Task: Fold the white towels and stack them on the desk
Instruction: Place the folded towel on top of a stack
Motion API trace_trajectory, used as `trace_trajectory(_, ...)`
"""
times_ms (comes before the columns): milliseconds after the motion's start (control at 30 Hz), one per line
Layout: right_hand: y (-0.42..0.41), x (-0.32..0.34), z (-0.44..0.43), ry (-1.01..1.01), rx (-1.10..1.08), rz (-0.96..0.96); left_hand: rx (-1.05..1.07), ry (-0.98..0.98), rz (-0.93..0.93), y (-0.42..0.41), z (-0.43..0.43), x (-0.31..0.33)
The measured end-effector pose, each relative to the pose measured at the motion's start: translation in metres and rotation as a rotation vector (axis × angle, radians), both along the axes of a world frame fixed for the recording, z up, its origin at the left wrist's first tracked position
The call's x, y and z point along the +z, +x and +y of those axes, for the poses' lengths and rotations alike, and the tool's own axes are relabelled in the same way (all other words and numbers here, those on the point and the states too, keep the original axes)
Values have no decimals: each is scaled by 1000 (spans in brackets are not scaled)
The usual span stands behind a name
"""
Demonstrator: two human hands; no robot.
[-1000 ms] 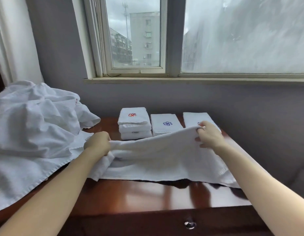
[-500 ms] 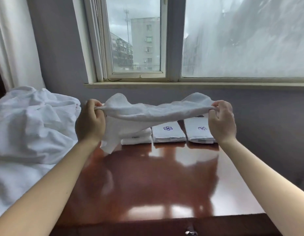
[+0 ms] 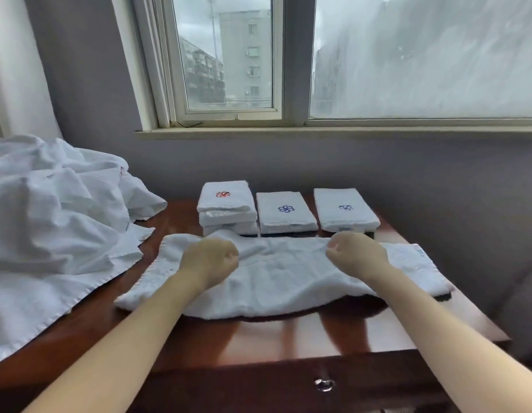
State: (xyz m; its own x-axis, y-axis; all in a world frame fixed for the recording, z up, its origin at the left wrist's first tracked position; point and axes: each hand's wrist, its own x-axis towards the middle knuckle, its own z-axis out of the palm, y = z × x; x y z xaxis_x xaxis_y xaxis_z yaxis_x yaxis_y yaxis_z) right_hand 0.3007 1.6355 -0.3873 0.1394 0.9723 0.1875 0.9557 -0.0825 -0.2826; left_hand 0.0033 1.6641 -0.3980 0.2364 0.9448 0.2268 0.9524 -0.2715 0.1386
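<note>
**A:** Where is the towel the person is working on?

**B:** The towel [image 3: 276,281] lies as a long band across the middle of the frame, flat on the worktop [image 3: 258,338]. It sits just in front of the finished row. That row is a stack of three [image 3: 227,208] with a red mark, then the middle folded towel [image 3: 285,211] and the right folded towel [image 3: 345,210], both marked in blue.

**A:** And the hands?

**B:** The left hand [image 3: 209,262] and right hand [image 3: 358,254] rest on the band's far half, well apart. On each, the fingers [image 3: 229,257] are curled in tight. They appear to pinch the cloth near its far edge, though the fingertips are hidden.

**A:** What would make this step go well?

**B:** The person seems to be setting up the next fold. The near edge bows, the left end lies crooked, and a ridge bunches up beside the left hand. So the cloth probably needs smoothing flat first. After that, corners should meet corners before any crease is pressed, so the piece matches the width of those in the row.

**A:** Anything to watch?

**B:** The band's far edge lies very close to the row, so a careless tug could nudge the stack. The heap [image 3: 50,219] of unfolded towels at the left of the frame has a hem just beside the band's left end. The two are best kept separate.
</note>
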Motion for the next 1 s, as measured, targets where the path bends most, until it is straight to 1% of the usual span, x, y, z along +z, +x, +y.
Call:
trace_trajectory(33,0,-7,1,14,21,10,-72,-35,8,7,0,-6)
trace_trajectory(100,2,-25,4,-61,60,-63,-169,-96,16,20,2,-20)
trace_trajectory(200,10,-57,5,-242,105,-101,-236,-142,56,33,3,-40)
trace_trajectory(233,14,-67,6,-256,126,-96,-218,-156,73,34,4,-46)
trace_trajectory(300,24,-76,7,-203,173,-67,-130,-151,75,36,7,-48)
trace_trajectory(400,32,-67,12,-96,222,-25,-38,-62,112,47,15,-37)
trace_trajectory(500,31,-52,21,1,195,-90,-44,-79,120,57,21,-31)
trace_trajectory(567,27,-48,30,27,200,-170,-96,-156,30,56,24,-33)
trace_trajectory(633,21,-46,38,24,282,-229,-163,-197,-91,56,24,-35)
trace_trajectory(667,18,-45,41,15,345,-255,-201,-169,-138,56,23,-36)
trace_trajectory(733,14,-44,47,-30,437,-277,-288,-39,-204,58,19,-38)
trace_trajectory(800,11,-42,52,-65,449,-295,-366,100,-255,57,16,-39)
trace_trajectory(900,15,-36,55,60,354,-401,-416,230,-291,55,16,-34)
trace_trajectory(1000,30,-29,50,221,199,-332,-392,278,-280,54,16,-27)
